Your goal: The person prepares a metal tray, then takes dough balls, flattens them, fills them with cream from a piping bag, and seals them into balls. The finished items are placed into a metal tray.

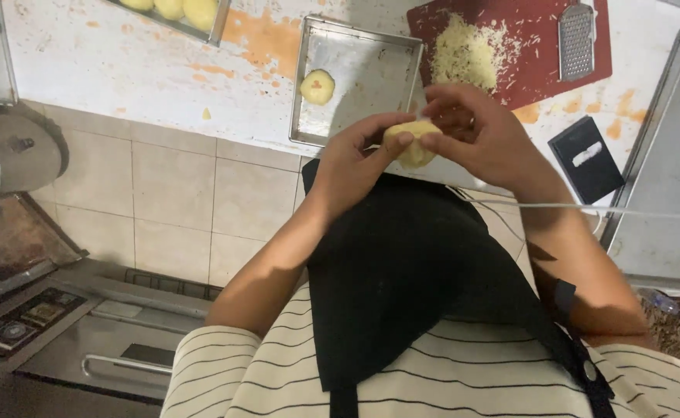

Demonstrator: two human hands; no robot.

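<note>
Both hands are working over the near edge of the white counter (162, 70), right above the black apron (402, 263). Open room: bare counter is lying left of the small metal tray (371, 77); that tray's floor is mostly free, carrying just 1 flattened dough disc (317, 87) with a red dab at its left side. Its right rim is sitting just beside the red cutting board (545, 73), so little gap there. The board is carrying a pile of grated cheese (466, 53) and a metal grater (577, 40). A large tray (665, 193) is boxing in the right side; a black phone-like slab (585, 159) is lying between it and the board. A 2nd tray holding dough balls (171, 9) is sitting at the top edge, well apart from the hands. A white cable (588, 207) is crossing over the right forearm.

Dough ball (411, 143): pale yellow, held in the air between both hands, near the small tray's front right corner, not touching the counter.

Left hand (352, 159): fingers curled and closed around the ball's left side, thumb pressing on top.

Right hand (475, 131): fingertips bunched together and pinching the ball's right and upper side; the remaining fingers are arching loosely above it. Cannot tell how deep the fingers are pressing in.
</note>
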